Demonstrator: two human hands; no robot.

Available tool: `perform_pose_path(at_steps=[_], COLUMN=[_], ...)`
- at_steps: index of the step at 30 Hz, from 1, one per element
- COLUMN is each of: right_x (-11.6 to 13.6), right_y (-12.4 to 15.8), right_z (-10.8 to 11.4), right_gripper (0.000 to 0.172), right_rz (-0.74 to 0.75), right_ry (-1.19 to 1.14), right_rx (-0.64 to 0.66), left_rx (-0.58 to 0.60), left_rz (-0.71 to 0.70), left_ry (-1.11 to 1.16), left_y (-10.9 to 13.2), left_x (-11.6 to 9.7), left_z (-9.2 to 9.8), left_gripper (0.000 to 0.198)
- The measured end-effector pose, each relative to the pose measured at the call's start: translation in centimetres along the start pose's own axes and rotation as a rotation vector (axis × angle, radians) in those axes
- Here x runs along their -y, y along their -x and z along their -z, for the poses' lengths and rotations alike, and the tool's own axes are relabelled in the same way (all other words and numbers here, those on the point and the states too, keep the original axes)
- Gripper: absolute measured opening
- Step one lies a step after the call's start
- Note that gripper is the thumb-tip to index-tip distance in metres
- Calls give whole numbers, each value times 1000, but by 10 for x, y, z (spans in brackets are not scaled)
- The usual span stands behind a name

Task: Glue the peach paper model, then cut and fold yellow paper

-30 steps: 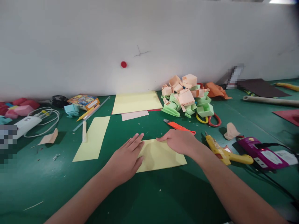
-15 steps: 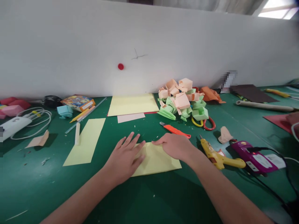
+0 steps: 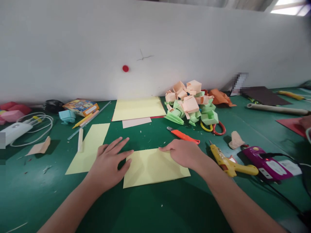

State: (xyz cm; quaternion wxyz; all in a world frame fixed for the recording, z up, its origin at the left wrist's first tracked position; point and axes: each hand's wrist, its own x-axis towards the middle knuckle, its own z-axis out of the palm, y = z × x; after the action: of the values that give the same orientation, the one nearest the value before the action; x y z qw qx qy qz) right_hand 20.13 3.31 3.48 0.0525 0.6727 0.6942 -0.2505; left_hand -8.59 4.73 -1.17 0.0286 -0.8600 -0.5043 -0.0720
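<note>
- Pale yellow paper sheet lies between the hands, long axis left to right.
- Left hand spreads its fingers, gripping nothing, at the left edge.
- Right hand overlaps more, forefinger at the far edge; I cannot tell whether it pinches.

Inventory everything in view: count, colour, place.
Paper sheet: 1, yellow, front centre
Strip: 1, yellow, left
Stick: 1, white, on strip
Cutter: 1, orange, centre right
Folded papers: many, peach, green, back right
Handle loops: 2, yellow, red, back right
Glue gun: 1, yellow, right
Socket box: 1, purple, right
Tube: 1, grey, far right
Card: 1, dark brown, far right
Stacked papers: several, yellow, red, pink, back centre
Printed box: 1, multicoloured, back left
Folded shape: 1, blue, left
Block: 1, white, far left
Disc: 1, red, on wall
Scraps: several, pale, scattered
Table: 1, green, beneath
Left hand: 1, bare, sheet's left edge
Right hand: 1, bare, sheet's far edge
</note>
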Motion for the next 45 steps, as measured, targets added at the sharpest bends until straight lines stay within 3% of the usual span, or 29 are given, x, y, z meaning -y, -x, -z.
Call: perform_pose_path(at_steps=[5,12,28,39,45], right_x=[2,-3,-40,-44,-45], right_y=[0,0,8,7,9], right_z=[-1,6,25,29,23], right_gripper=[57,55,60,51,49], right_rz=[10,-41,-199,-201,-179], right_ry=[-2,-16,-16,-49,-93], right_rx=[-38,22,54,44,-12], left_rx=[66,-7,44,16,149], left_rz=[-198,-76,-28,-130,-287], left_ry=[105,92,61,59,168], left_y=[1,2,2,4,5], left_x=[-6,-7,-9,-6,-9], left_z=[-10,-13,-12,-9,4], left_gripper=[44,35,37,39,64])
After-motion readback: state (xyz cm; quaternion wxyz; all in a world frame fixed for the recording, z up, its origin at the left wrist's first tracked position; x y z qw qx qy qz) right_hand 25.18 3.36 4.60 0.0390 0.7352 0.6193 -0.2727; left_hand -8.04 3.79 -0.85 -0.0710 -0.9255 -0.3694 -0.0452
